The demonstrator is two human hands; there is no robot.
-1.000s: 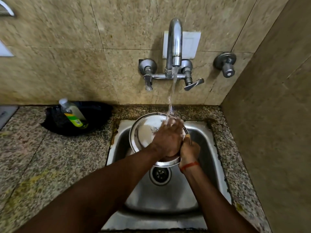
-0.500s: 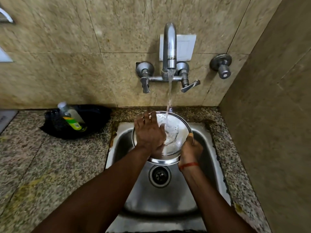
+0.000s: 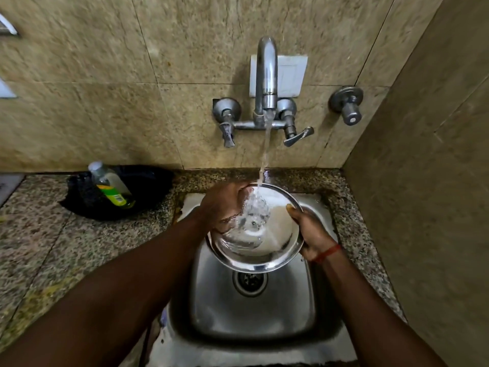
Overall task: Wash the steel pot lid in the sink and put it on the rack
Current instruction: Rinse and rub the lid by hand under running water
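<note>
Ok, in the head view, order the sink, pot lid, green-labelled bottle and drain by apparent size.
1. sink
2. steel pot lid
3. green-labelled bottle and drain: these look close in size and the bottle lies farther off, so they stay unranked.

- steel pot lid point(image 3: 264, 256): round, shiny, hollow side up; held tilted above the basin; wet, with water point(image 3: 255, 210) splashing on its middle
- sink point(image 3: 254, 321): square steel basin, wet; its drain point(image 3: 249, 283) lies under the lid

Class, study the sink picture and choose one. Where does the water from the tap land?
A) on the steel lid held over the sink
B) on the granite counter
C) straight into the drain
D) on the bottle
A: the stream from the tap strikes the steel lid, gripped at its rim by the right hand above the sink.
</note>
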